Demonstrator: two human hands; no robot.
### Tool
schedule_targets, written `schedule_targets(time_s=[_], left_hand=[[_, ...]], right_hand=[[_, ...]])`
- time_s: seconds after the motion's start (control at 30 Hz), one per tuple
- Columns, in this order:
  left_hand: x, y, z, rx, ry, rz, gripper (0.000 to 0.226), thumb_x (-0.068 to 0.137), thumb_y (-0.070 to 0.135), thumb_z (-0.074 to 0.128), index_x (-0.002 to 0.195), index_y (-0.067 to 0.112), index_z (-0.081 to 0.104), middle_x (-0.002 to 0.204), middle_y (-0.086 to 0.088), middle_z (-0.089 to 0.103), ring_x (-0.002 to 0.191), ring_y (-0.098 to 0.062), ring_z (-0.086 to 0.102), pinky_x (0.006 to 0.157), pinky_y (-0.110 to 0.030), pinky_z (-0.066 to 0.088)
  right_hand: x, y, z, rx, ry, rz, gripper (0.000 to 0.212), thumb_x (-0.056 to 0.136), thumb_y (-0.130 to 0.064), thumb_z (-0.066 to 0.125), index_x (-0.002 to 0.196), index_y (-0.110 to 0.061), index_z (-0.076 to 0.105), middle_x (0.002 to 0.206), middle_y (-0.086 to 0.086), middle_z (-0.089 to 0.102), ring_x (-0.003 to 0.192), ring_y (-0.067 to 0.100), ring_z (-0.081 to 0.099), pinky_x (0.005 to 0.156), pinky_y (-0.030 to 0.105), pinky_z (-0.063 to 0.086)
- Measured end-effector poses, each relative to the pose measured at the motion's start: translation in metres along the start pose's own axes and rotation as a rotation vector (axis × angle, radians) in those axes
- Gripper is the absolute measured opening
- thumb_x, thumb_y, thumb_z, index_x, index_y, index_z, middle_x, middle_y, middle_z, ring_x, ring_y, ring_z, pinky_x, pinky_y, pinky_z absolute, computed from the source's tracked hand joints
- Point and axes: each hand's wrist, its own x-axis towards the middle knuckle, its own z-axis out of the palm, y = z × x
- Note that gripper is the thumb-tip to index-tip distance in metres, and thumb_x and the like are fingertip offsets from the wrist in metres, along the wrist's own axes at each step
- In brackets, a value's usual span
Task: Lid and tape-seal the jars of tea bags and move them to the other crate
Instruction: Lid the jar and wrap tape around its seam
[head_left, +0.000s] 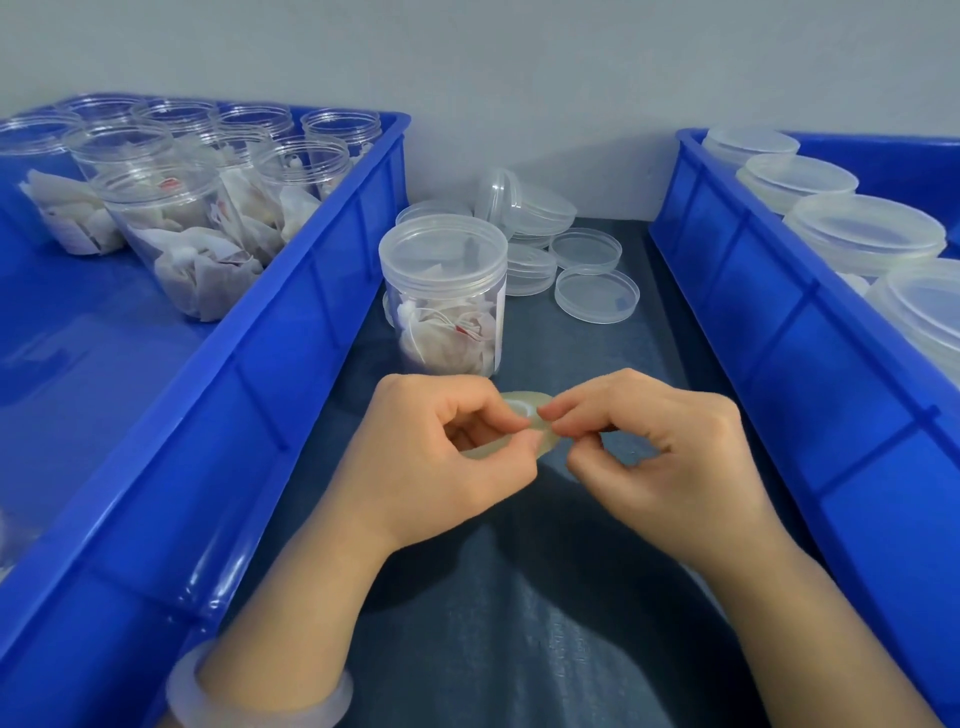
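Sealing appeared under way: 1 lidded jar (444, 296) stood on the counter (519, 597) at 12 o'clock from both hands, tape not evident. 4 lidded jars (862, 234) sat in the right crate (753, 291) at 2 o'clock; several open jars (176, 234) stood in the left crate (291, 332) at 10 o'clock. Left hand (441, 452) fingers (498, 410) curled around the tape roll (535, 415); the right hand (654, 441) pinched its edge.
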Motion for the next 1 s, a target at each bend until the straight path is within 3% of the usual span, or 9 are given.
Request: schedule_targets(time_s=[0.1, 0.23, 0.3, 0.37, 0.43, 0.53, 0.73, 0.87, 1.0], left_hand=[[0.002, 0.000, -0.002, -0.045, -0.005, 0.002, 0.012, 0.065, 0.028, 0.071, 0.067, 0.016, 0.070, 0.055, 0.021, 0.064, 0.048, -0.001, 0.057, 0.049, -0.010, 0.041], [0.000, -0.001, -0.007, -0.107, -0.038, 0.041, 0.011, 0.069, 0.026, 0.072, 0.071, 0.016, 0.070, 0.059, 0.000, 0.068, 0.050, -0.018, 0.063, 0.046, -0.025, 0.048], [0.000, 0.001, -0.009, -0.207, -0.076, 0.090, 0.010, 0.072, 0.023, 0.072, 0.075, 0.014, 0.069, 0.058, 0.005, 0.067, 0.045, -0.007, 0.060, 0.043, -0.016, 0.043], [0.001, 0.002, -0.011, -0.266, -0.098, 0.131, 0.010, 0.073, 0.025, 0.069, 0.077, 0.015, 0.070, 0.063, 0.011, 0.069, 0.051, -0.003, 0.061, 0.047, -0.015, 0.046], [0.003, 0.000, -0.014, -0.213, -0.071, 0.179, 0.014, 0.074, 0.026, 0.069, 0.083, 0.016, 0.074, 0.076, 0.008, 0.071, 0.066, -0.010, 0.065, 0.057, -0.024, 0.051], [0.005, -0.001, -0.016, -0.133, -0.059, 0.248, 0.021, 0.077, 0.022, 0.067, 0.097, 0.016, 0.073, 0.086, 0.004, 0.069, 0.078, -0.011, 0.064, 0.070, -0.019, 0.047], [0.006, -0.002, -0.016, -0.035, 0.009, 0.319, 0.021, 0.077, 0.017, 0.069, 0.098, 0.017, 0.067, 0.088, 0.004, 0.069, 0.083, -0.007, 0.066, 0.079, -0.019, 0.050], [0.005, -0.003, -0.017, -0.062, 0.035, 0.288, 0.020, 0.076, 0.018, 0.068, 0.096, 0.017, 0.068, 0.088, 0.001, 0.070, 0.083, -0.010, 0.068, 0.077, -0.019, 0.053], [0.004, -0.001, -0.013, 0.011, 0.033, 0.302, 0.023, 0.072, 0.024, 0.076, 0.093, 0.019, 0.069, 0.087, 0.005, 0.070, 0.081, -0.007, 0.067, 0.074, -0.018, 0.054]], right_hand=[[-0.001, -0.001, -0.001, 0.040, -0.063, 0.002, 0.022, 0.068, 0.000, 0.069, 0.090, -0.006, 0.074, 0.094, -0.002, 0.069, 0.087, 0.009, 0.066, 0.080, 0.019, 0.051], [0.000, -0.001, 0.001, 0.077, -0.082, 0.017, 0.024, 0.072, -0.007, 0.075, 0.096, -0.009, 0.073, 0.099, -0.001, 0.068, 0.095, 0.012, 0.065, 0.085, 0.023, 0.051], [0.000, -0.001, -0.001, 0.127, -0.110, 0.064, 0.031, 0.071, -0.013, 0.076, 0.101, -0.016, 0.069, 0.103, -0.007, 0.068, 0.108, 0.012, 0.061, 0.097, 0.025, 0.046], [0.000, -0.002, -0.003, 0.178, -0.105, 0.088, 0.026, 0.073, -0.017, 0.075, 0.097, -0.020, 0.067, 0.094, -0.011, 0.068, 0.099, 0.008, 0.064, 0.102, 0.027, 0.042], [0.000, -0.004, -0.005, 0.199, -0.088, 0.081, 0.019, 0.073, -0.017, 0.075, 0.091, -0.019, 0.069, 0.083, -0.008, 0.069, 0.078, 0.009, 0.065, 0.091, 0.024, 0.048], [0.002, -0.007, -0.004, 0.207, -0.063, 0.056, 0.016, 0.071, -0.013, 0.077, 0.087, -0.015, 0.073, 0.077, -0.004, 0.067, 0.069, 0.009, 0.061, 0.067, 0.017, 0.046], [0.001, -0.005, -0.007, 0.194, -0.038, 0.060, 0.015, 0.072, -0.010, 0.077, 0.085, -0.016, 0.073, 0.072, -0.006, 0.063, 0.060, 0.009, 0.055, 0.057, 0.014, 0.041], [0.002, -0.004, -0.010, 0.167, -0.032, 0.062, 0.014, 0.072, -0.012, 0.076, 0.084, -0.018, 0.072, 0.071, -0.007, 0.062, 0.059, 0.008, 0.053, 0.057, 0.013, 0.039], [0.000, -0.003, -0.008, 0.115, -0.048, 0.038, 0.013, 0.072, -0.010, 0.076, 0.084, -0.012, 0.073, 0.068, -0.002, 0.060, 0.059, 0.009, 0.053, 0.052, 0.020, 0.041]])
